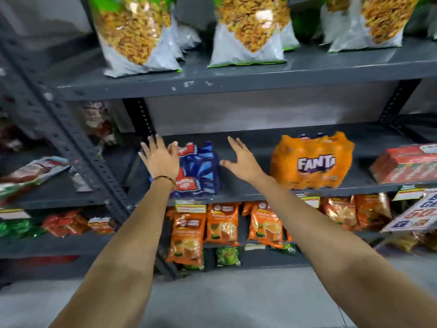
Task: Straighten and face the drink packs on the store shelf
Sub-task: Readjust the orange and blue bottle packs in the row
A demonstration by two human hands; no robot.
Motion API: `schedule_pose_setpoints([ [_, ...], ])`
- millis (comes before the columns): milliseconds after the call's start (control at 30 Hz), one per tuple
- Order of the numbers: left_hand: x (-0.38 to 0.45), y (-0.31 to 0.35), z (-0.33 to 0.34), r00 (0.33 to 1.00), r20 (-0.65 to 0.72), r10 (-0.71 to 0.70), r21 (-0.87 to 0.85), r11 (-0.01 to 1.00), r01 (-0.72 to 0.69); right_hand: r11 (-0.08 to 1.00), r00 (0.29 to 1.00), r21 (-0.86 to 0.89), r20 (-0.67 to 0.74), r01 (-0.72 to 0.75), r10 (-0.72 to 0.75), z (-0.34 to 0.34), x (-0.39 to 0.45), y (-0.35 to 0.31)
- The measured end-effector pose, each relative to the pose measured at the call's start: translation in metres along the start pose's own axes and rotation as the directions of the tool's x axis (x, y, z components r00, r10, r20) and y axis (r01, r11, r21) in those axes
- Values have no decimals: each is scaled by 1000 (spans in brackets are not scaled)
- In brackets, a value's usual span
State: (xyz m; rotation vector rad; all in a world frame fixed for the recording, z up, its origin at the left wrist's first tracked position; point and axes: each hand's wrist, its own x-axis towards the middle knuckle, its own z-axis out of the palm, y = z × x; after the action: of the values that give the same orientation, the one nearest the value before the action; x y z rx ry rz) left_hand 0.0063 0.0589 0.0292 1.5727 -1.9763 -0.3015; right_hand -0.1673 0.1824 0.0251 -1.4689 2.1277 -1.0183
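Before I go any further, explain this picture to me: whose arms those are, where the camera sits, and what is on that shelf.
There is no machine here. A person wears one wide camera on the head, looking forward and down, so the two bare arms reaching in from below are their own.

The left hand is spread open against the left side of a blue drink pack. The right hand is open in the air just right of that pack. Neither hand grips anything.

Both reach to the middle shelf of a grey metal rack. Further right on it stand an orange Fanta pack and a red pack. The shelf above carries large snack bags; the one below holds orange pouches.
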Motion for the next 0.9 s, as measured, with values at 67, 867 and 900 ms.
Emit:
schedule_pose_setpoints([
  [67,13,-31,-1,984,120,-132,-209,966,155,995,996,75,66,-70,66,23,1,-12],
  [867,37,-76,14,858,495,-134,-510,755,412,982,987,108,-1,-158,159,43,6,-20],
  [900,37,-75,13,859,495,-132,-511,755,411,981,987,110,-8,-160,162,43,6,-20],
])
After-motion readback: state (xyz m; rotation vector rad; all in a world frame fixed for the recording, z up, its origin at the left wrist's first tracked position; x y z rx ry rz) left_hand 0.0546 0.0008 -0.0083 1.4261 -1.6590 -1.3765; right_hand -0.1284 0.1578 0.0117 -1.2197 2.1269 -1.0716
